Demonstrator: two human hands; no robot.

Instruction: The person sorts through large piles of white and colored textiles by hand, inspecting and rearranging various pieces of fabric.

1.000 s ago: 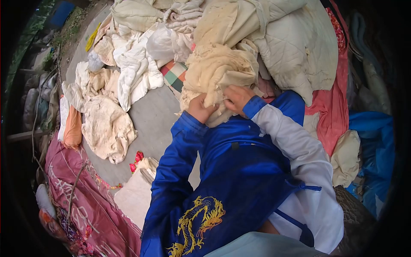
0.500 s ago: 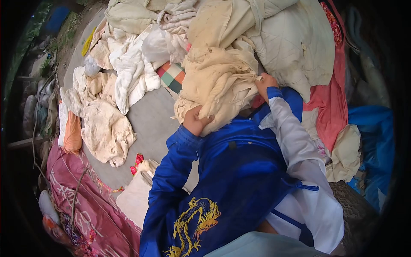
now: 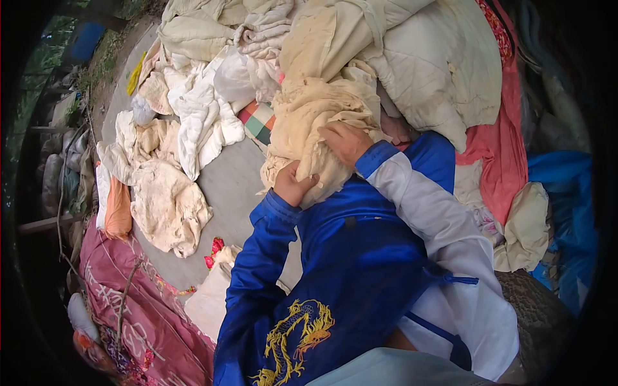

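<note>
A bunched, ragged-edged sheet of cream cotton batting (image 3: pixel 322 106) lies in folds before me, its near end against my blue-clad lap. Close to its near left corner, my left hand (image 3: pixel 296 184) is closed on the edge, the thumb on top and the fingers partly tucked beneath. My right hand (image 3: pixel 347 143) lies over the middle right of the sheet, its fingers curled into a fold; the fingertips are partly hidden in the material.
A large off-white padded quilt (image 3: pixel 444 64) is heaped at the back right. White padded clothes (image 3: pixel 206 119) and a beige batting piece (image 3: pixel 168 209) lie left on the grey ground sheet (image 3: pixel 225 180). A checked cloth (image 3: pixel 259 122) pokes out beside the batting. Maroon fabric (image 3: pixel 138 296) spreads at lower left.
My right hand has moved left from the sheet's right edge onto its middle, and the right side of the batting is drawn inward. My left hand keeps its place on the near edge.
</note>
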